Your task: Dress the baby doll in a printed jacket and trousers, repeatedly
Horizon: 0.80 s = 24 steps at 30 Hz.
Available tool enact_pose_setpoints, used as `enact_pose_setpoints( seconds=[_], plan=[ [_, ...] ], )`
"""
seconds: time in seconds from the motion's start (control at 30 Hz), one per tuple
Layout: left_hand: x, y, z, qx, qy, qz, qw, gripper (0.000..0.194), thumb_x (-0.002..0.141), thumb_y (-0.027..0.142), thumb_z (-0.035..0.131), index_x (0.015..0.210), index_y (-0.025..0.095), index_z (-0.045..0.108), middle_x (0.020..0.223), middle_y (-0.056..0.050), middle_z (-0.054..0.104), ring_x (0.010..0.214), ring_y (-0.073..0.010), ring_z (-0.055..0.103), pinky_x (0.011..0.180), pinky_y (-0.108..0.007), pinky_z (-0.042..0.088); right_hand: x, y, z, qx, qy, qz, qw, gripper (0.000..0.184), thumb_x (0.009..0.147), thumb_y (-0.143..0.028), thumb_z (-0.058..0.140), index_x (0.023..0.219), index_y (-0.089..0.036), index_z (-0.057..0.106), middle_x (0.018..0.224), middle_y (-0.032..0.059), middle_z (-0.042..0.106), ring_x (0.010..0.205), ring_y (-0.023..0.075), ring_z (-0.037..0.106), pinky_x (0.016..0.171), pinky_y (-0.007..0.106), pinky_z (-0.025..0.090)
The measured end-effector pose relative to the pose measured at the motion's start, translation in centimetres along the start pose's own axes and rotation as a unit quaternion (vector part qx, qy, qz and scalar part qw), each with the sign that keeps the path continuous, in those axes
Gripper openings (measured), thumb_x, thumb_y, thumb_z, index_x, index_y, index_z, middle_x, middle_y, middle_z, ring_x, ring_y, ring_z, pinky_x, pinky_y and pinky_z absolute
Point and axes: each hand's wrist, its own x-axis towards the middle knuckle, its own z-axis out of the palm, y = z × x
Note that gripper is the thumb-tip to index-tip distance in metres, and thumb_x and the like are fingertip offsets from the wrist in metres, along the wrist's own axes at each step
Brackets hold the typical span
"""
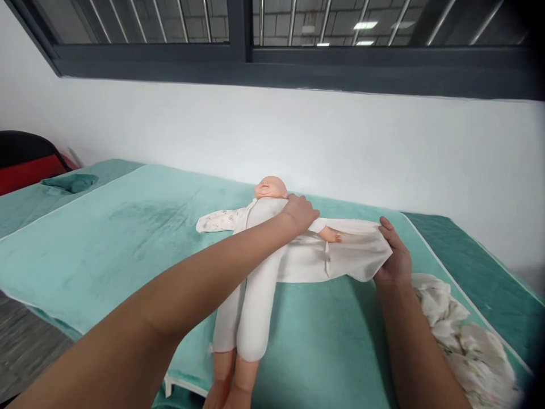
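Observation:
A baby doll (256,295) in white clothing lies on its back, its head toward the wall and its bare feet toward me. Reaching across its body, my left hand (301,213) is closed over the doll's shoulder at the right. My right hand (395,255) pinches the outer edge of a white baby garment (309,261) and holds it stretched out to the right. One doll arm (330,234) lies on top of this spread cloth. At the left, a patterned sleeve (219,220) extends from the doll's other shoulder; no hand shows at its end.
Green plush covers (128,238) the bed-like surface, which meets a white wall (191,125) beneath a dark-framed window (264,71). Crumpled white patterned cloth (464,341) lies beside my right forearm. A red and black chair (29,162) stands at the far left.

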Motion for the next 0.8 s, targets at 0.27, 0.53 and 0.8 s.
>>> enact_pose_setpoints(
  seconds=[0.27,0.53,0.8],
  plan=[
    [1.3,2.7,2.9,-0.088,0.045,-0.09,0.991,0.052,0.08,0.016,0.062,0.131,0.014,0.054,0.132,-0.021,0.055,0.121,-0.0362,0.047,0.101,-0.058,0.032,-2.9,0.0,1.3,0.076,-0.056,0.062,0.994,0.042,0.074,-0.027,0.077,0.114,-0.027,0.063,0.089,-0.0034,0.069,0.07,0.0122,0.066,0.069,0.025,0.054],
    [1.7,-0.2,3.3,-0.317,0.081,0.015,0.945,0.024,0.083,0.022,0.052,0.103,0.026,0.064,0.109,0.001,0.069,0.097,-0.0168,0.061,0.082,-0.03,0.047,-6.3,1.8,4.0,-0.071,-0.297,0.086,0.948,0.07,0.067,-0.027,0.084,0.132,-0.033,0.057,0.119,0.0026,0.064,0.09,0.0185,0.065,0.075,0.029,0.055],
    [-2.4,-6.8,3.6,-0.401,0.249,-0.107,0.875,0.016,0.072,0.006,0.05,0.072,0.019,0.059,0.088,-0.004,0.067,0.087,-0.018,0.058,0.076,-0.029,0.045,-8.3,4.2,5.4,-0.282,-0.444,-0.025,0.85,0.055,0.08,-0.037,0.075,0.131,-0.031,0.055,0.107,0.0049,0.06,0.086,0.0185,0.059,0.076,0.034,0.051]
  ],
)
